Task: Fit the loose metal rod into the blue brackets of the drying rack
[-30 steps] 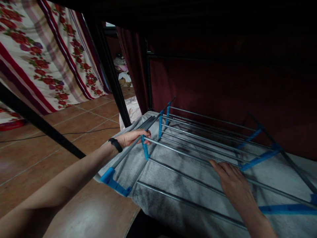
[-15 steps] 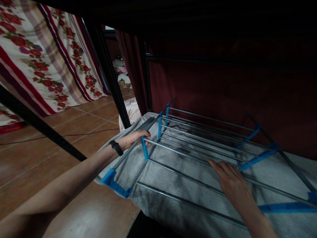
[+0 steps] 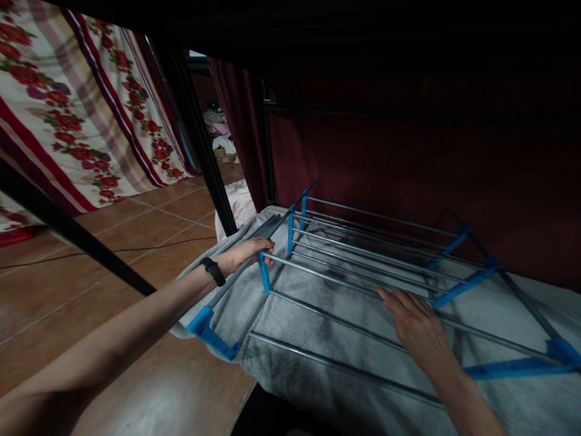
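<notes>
A metal-tube rack (image 3: 318, 313) with blue plastic joints lies on a grey blanket (image 3: 313, 381). My left hand (image 3: 253, 252), with a black band at the wrist, is closed around the rack's left side tube, beside a blue bracket (image 3: 264, 274). Over a long crossbar of the same rack, my right hand (image 3: 415, 321) is curled with the thumb along the near side; its fingertips are partly hidden behind the bar. At the far right, another blue joint (image 3: 560, 354) joins the bar to the dark side tube.
Black bed-frame posts (image 3: 206, 145) rise at the left, and a dark upper bunk hangs overhead. A maroon curtain (image 3: 363, 163) closes off the back. On the left are brown floor tiles (image 3: 149, 224), a thin cable (image 3: 158, 243) and a floral sheet (image 3: 91, 121).
The rack's right end and my right hand appear slightly further left, with the whole view shifted a little the same way. Both hands keep their places on the rack.
</notes>
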Motion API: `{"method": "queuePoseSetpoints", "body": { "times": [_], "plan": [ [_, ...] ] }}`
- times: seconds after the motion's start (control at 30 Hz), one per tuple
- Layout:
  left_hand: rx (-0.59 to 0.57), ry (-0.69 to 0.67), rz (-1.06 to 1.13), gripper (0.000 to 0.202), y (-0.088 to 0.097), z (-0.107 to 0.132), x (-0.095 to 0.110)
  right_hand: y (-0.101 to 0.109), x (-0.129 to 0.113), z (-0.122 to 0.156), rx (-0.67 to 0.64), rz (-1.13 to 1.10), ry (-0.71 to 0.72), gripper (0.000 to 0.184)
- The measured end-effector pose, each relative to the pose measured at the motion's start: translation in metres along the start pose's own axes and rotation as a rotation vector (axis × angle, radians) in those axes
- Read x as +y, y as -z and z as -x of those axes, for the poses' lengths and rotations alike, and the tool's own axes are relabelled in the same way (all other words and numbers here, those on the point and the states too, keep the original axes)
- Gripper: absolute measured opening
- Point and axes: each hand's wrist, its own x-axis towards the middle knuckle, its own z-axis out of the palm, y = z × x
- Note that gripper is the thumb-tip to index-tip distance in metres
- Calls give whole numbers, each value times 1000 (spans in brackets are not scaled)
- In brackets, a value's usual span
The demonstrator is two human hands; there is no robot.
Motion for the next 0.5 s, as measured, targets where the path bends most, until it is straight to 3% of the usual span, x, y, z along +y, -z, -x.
{"method": "queuePoseSetpoints", "body": {
  "times": [0.3,0.4,0.5],
  "plan": [
    [20,87,38,30,4,-7,1,5,-11,-4,62,-1,-65,41],
    [51,123,38,35,10,-4,2,6,-8,30,230,-66,-198,40],
    [59,81,-15,42,10,-1,6,0,-1,94,396,-99,-467,33]
  ]
}}
